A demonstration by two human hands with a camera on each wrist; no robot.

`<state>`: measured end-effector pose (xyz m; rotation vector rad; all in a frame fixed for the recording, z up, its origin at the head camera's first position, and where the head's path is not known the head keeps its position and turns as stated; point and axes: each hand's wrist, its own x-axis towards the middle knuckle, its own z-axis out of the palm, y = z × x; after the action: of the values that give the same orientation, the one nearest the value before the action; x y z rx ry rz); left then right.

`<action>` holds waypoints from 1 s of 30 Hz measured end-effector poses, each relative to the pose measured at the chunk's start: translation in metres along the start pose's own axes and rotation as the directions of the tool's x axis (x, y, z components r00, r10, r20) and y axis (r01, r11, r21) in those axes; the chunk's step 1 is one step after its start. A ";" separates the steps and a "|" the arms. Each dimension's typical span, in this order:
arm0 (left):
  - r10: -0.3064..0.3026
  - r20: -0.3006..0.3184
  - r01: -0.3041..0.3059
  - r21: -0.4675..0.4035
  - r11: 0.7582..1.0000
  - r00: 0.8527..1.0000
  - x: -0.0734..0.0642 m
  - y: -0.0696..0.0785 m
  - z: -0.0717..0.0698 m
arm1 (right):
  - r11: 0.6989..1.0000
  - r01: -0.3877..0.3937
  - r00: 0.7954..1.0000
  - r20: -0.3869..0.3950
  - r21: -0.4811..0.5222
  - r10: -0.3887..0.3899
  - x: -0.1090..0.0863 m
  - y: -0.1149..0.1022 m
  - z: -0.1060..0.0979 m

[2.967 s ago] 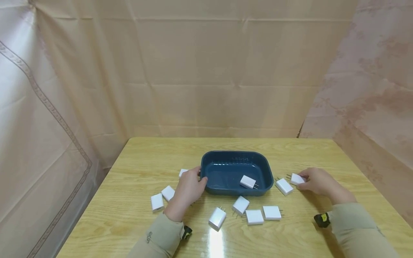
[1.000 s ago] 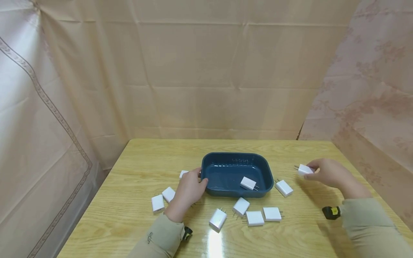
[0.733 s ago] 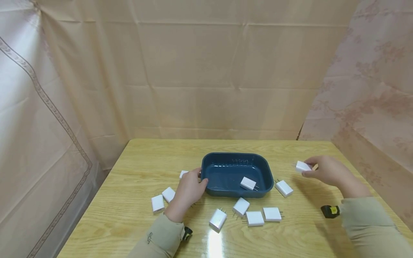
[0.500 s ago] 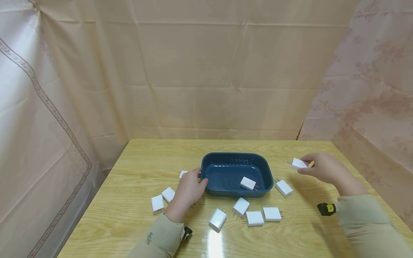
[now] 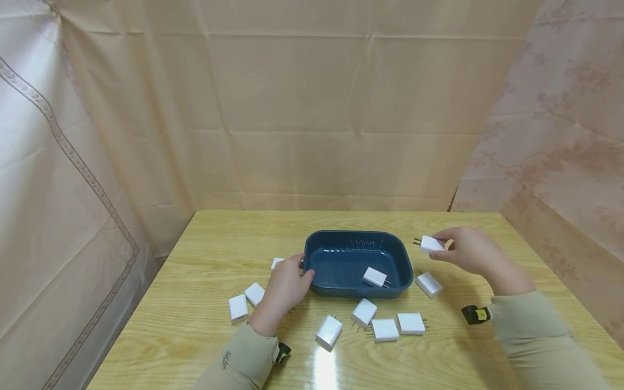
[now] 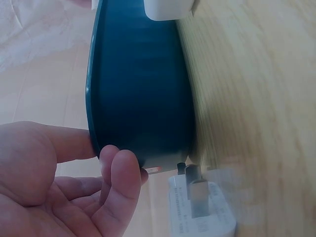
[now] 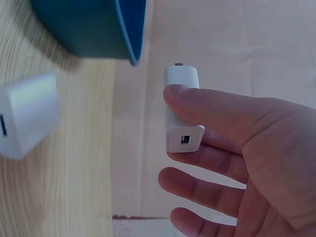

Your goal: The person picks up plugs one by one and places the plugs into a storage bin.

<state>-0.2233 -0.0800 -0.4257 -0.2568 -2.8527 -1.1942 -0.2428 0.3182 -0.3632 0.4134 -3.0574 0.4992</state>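
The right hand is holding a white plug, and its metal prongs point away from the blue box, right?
No: the metal prongs point toward the blue box, as the head view shows. The right hand does hold a white plug.

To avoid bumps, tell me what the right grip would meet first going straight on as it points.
Likely the blue dish, near its far right corner, with the white charger in the right grip leading. The grip looks raised, so it might pass above; depth is unclear.
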 end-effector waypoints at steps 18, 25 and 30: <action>-0.005 0.014 0.005 -0.008 1.000 1.000 -0.001 0.001 -0.001 | 1.000 0.029 1.000 0.008 0.007 -0.029 0.015 -0.045 0.012; -0.003 0.016 0.003 -0.006 1.000 1.000 0.000 0.001 -0.001 | 0.996 0.089 0.996 -0.008 0.014 -0.088 0.022 -0.060 0.021; -0.001 0.018 0.001 -0.006 1.000 1.000 0.000 0.000 0.000 | 0.992 0.127 0.992 0.001 0.000 -0.127 0.027 -0.068 0.028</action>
<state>-0.2235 -0.0801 -0.4253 -0.2671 -2.8652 -1.2074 -0.2499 0.2404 -0.3667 0.6032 -3.0067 0.4932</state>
